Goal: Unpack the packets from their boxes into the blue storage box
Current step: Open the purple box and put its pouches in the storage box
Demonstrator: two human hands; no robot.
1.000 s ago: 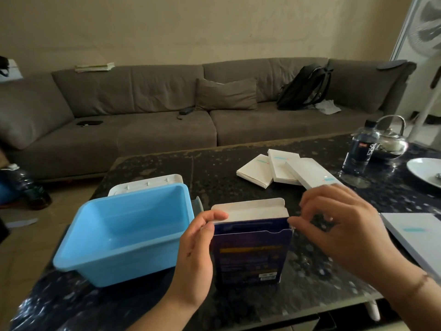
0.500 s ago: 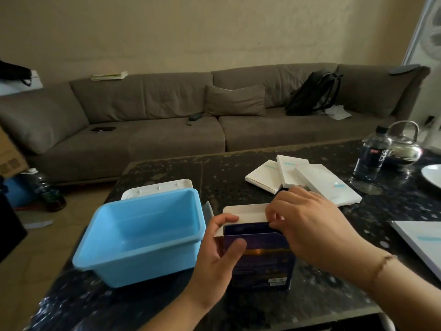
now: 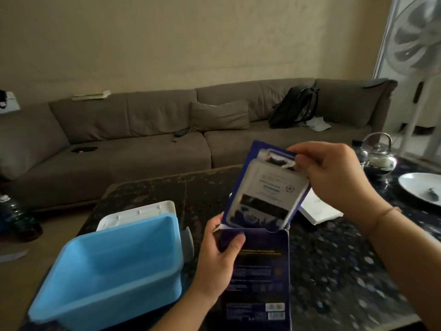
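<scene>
A dark purple box (image 3: 260, 278) stands upright on the black speckled table, gripped at its upper left corner by my left hand (image 3: 219, 256). My right hand (image 3: 331, 177) pinches the top edge of a purple and silver packet (image 3: 265, 189). The packet sticks out of the box's open top, tilted to the right, with its lower end still inside. The blue storage box (image 3: 114, 266) sits open and empty at the left, right beside my left hand.
A white lid (image 3: 138, 213) lies behind the blue box. White boxes (image 3: 319, 211) rest on the table under my right wrist. At the far right are a white plate (image 3: 420, 187) and a metal kettle (image 3: 379, 156). A grey sofa runs behind the table.
My right hand has drawn a packet up out of the opened purple box. My left hand still steadies the box. The camera has tilted upward.
</scene>
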